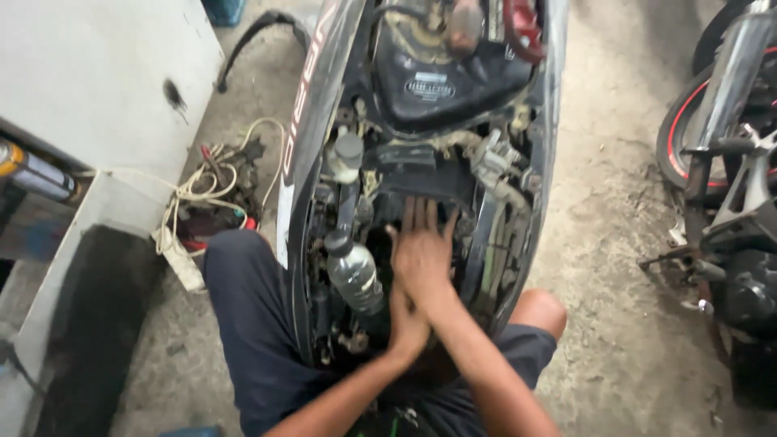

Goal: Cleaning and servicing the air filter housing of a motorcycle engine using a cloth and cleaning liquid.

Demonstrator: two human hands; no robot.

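Note:
A scooter (316,97) with its body panels off stands in front of me, its frame and wiring exposed. My right hand (422,252) lies flat over the open middle of the frame, fingers stretched and slightly apart, holding nothing. My left hand (405,322) is pressed against the right hand's wrist and palm from below, its fingers mostly hidden. A clear plastic bottle (354,275) with a dark cap stands tilted in the frame just left of my hands. Behind them sits a black tank-like cover (437,77).
A tangle of cream cables and a socket strip (202,198) lies on the concrete floor to the left, beside a white cabinet (97,73). A second motorcycle (728,162) with a red-rimmed wheel stands at the right. My knees flank the scooter.

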